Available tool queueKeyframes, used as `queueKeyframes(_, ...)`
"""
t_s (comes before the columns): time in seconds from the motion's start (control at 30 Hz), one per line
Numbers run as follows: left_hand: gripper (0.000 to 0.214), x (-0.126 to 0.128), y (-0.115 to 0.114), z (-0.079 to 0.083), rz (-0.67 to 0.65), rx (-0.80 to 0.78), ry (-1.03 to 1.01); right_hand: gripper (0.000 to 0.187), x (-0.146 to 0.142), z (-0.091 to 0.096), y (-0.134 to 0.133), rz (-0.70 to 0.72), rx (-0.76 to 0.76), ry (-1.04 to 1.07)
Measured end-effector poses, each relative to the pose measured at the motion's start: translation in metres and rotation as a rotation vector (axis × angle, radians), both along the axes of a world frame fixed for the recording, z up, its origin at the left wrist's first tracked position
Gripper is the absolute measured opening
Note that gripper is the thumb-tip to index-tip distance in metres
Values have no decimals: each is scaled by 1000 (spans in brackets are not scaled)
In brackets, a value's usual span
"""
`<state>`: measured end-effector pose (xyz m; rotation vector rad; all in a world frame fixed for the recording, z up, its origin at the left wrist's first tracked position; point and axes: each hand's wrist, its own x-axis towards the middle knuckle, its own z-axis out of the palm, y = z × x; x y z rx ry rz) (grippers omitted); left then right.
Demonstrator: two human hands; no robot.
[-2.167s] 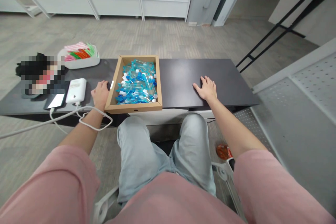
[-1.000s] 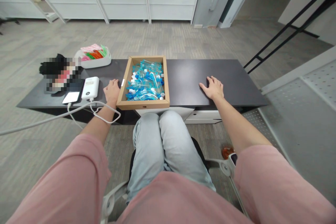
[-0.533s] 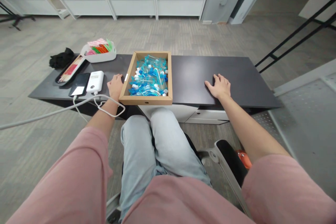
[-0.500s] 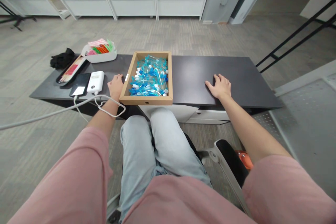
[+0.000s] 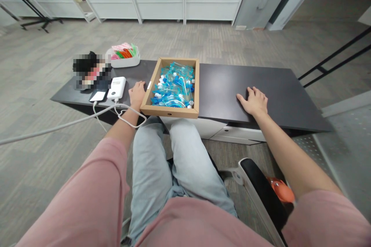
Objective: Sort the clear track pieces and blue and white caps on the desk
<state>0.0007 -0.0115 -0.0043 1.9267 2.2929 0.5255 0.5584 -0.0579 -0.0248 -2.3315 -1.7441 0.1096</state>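
A shallow brown cardboard box (image 5: 169, 113) lies on the dark grey table (image 5: 223, 85). Heaped inside it are several see-through blue plastic pieces (image 5: 174, 85) with small white and darker blue parts; their exact kind is too small to tell. My left hand (image 5: 137, 93) rests on the table just beside the box's left wall, fingers pointing away from me and holding nothing. Well to the right of the box, my right hand (image 5: 255, 101) lies palm down on the tabletop, fingers spread and thumb out to the left.
A white power bank (image 5: 116, 88) and a dark phone-like device (image 5: 98, 95) lie left of my left hand, and a white cable (image 5: 75, 122) loops over that forearm. Behind them stands a white basket (image 5: 126, 63) of colourful strips. A blurred patch covers the far left. A chair armrest (image 5: 261, 193) is beside me.
The camera view has turned slightly left, so the table and box appear farther right. Both hands stay at about the same places on the table. Part of the far-left items is now pixelated.
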Motion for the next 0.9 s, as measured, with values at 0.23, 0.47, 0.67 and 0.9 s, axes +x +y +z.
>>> queueKeyframes(0.23,59,-1,2,-3,-2,-19,7,89,-8,12,-5,-17,-42,1)
queueKeyframes(0.47,61,0,2,-4,-9,-20,-10,94,-5,17,-9,31,-26,84)
queueKeyframes(0.67,60,3,-1,-5,-14,15,-11,77,8,9,-9,53,101,184)
queueKeyframes(0.9,60,4,-2,-3,-5,5,5,42,-58,41,-9,375,447,432)
